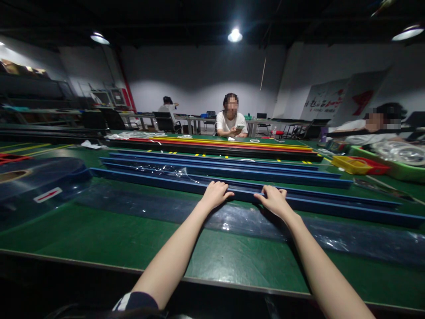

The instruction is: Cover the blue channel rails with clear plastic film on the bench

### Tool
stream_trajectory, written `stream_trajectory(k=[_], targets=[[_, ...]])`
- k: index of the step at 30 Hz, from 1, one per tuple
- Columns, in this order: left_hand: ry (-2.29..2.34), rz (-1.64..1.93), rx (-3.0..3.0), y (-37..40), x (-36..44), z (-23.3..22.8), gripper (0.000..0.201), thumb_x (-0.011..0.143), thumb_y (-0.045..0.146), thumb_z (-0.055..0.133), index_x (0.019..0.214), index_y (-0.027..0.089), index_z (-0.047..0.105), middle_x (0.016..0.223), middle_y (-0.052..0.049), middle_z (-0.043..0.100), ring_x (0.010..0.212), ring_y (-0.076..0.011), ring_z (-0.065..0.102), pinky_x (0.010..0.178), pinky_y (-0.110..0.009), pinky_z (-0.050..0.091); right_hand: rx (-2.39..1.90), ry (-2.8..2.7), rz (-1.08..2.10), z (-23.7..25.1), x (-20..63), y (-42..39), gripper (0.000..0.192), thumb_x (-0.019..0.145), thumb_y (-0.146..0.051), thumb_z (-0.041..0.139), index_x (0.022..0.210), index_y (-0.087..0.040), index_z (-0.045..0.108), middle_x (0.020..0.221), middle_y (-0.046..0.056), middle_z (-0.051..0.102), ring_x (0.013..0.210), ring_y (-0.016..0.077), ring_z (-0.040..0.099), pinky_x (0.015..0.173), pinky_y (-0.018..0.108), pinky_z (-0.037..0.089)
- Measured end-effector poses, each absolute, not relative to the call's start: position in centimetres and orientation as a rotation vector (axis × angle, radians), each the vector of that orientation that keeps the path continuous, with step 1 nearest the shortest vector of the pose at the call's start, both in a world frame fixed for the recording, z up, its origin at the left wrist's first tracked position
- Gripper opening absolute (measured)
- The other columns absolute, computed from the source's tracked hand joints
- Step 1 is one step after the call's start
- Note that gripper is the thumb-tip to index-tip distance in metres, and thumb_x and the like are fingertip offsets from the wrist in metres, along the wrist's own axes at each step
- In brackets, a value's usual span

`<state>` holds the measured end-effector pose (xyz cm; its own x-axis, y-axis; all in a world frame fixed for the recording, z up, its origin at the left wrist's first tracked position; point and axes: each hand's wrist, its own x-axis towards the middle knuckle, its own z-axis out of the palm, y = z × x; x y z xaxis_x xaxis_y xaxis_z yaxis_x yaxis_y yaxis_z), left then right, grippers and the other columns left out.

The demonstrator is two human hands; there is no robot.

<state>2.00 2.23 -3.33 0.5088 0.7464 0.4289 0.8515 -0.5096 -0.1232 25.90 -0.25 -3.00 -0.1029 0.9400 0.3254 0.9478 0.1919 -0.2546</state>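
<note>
My left hand (214, 195) has its fingers hooked over the near wall of a long blue channel (332, 208), with the thumb on the outer side. A short way to the right, my right hand (273, 200) grips the same channel in a similar way, thumb pointing inward. The fingertips of both hands are partly hidden behind the channel wall. On the table in front of the channel lies a strip of clear plastic film (245, 219), which passes beneath my forearms. Several more blue channels (232, 168) lie parallel just behind.
A large roll of clear film (66, 177) lies at the left on the green table (109, 235). Red, yellow and black strips (212, 144) stretch across the back. Yellow (352, 165) and green bins (398, 170) stand at right. A person (229, 122) holding a phone sits opposite.
</note>
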Motion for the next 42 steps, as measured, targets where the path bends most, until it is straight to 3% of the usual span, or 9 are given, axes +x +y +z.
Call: stream_trajectory(k=[42], targets=[[-1.329,-0.464,-2.435,2.2,1.92,-3.25,0.038,0.087,0.051,0.039,0.082,0.017,0.057,0.087,-0.005,0.064,0.086,-0.0195,0.056,0.073,-0.03,0.033,-1.746,-2.071,-0.039,-2.83,25.74,-0.46,0.034,0.081,-0.051,0.039,0.073,-0.019,0.048,0.082,0.006,0.06,0.084,0.0225,0.052,0.074,0.037,0.026]])
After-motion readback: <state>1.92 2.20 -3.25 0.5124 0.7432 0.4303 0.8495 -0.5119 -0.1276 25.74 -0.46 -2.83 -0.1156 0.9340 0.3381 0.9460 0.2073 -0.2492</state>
